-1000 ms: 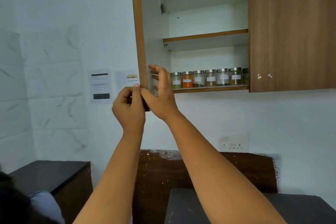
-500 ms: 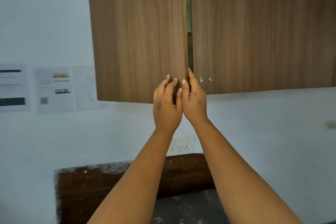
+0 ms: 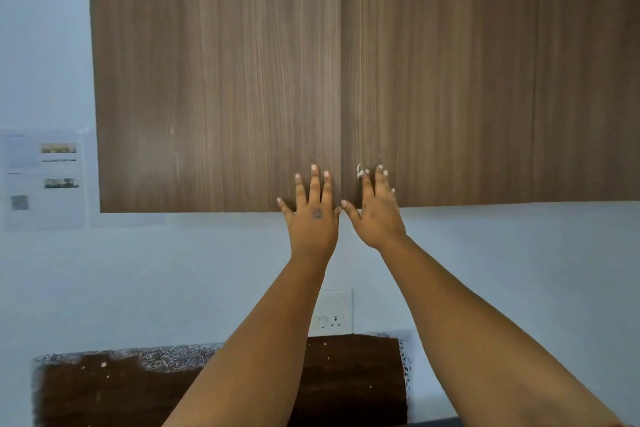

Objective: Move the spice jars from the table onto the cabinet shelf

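Observation:
The wall cabinet's two wood-grain doors are closed, the left door (image 3: 214, 80) meeting the right door (image 3: 485, 80) at a thin seam. My left hand (image 3: 311, 211) lies flat with fingers spread on the lower corner of the left door. My right hand (image 3: 375, 211) rests the same way on the lower corner of the right door, just across the seam. Neither hand holds anything. The spice jars and the shelf are hidden behind the doors.
Printed paper sheets (image 3: 43, 180) are stuck on the white wall left of the cabinet. A wall socket (image 3: 332, 314) sits below, partly behind my left arm. A dark brown backsplash panel (image 3: 104, 392) runs along the bottom.
The left door swung from wide open to fully closed, hiding the jars. My hands went from gripping the door's edge to lying flat and spread on both doors.

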